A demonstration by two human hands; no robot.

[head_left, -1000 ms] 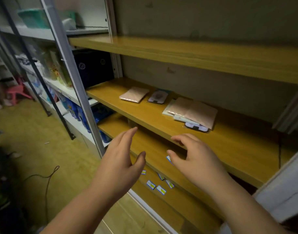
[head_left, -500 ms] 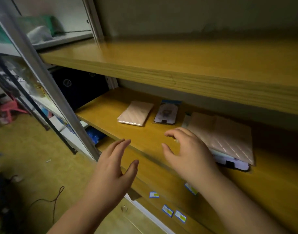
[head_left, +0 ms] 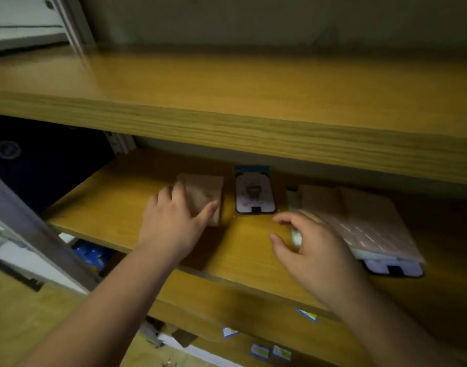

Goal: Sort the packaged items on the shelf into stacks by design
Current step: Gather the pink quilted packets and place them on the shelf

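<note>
Wood-grain shelf (head_left: 126,213): left hand (head_left: 171,223) fingers spread on flat pink pack (head_left: 204,194); right hand (head_left: 314,250) curled, prob. empty.

Upper shelf board (head_left: 253,123) overhangs the middle shelf (head_left: 116,207); the slot between them is low, entry from the near edge only. Left hand (head_left: 171,221) fills the left-centre, resting on the tan packet (head_left: 203,194). Right hand (head_left: 314,250) blocks the near end of the pink stack (head_left: 359,221). The white card packet (head_left: 255,192) lies between the two, far side. Bare wood: the far-left part of the shelf and a strip between the hands. Grey upright (head_left: 41,239) bounds the near left.
</note>
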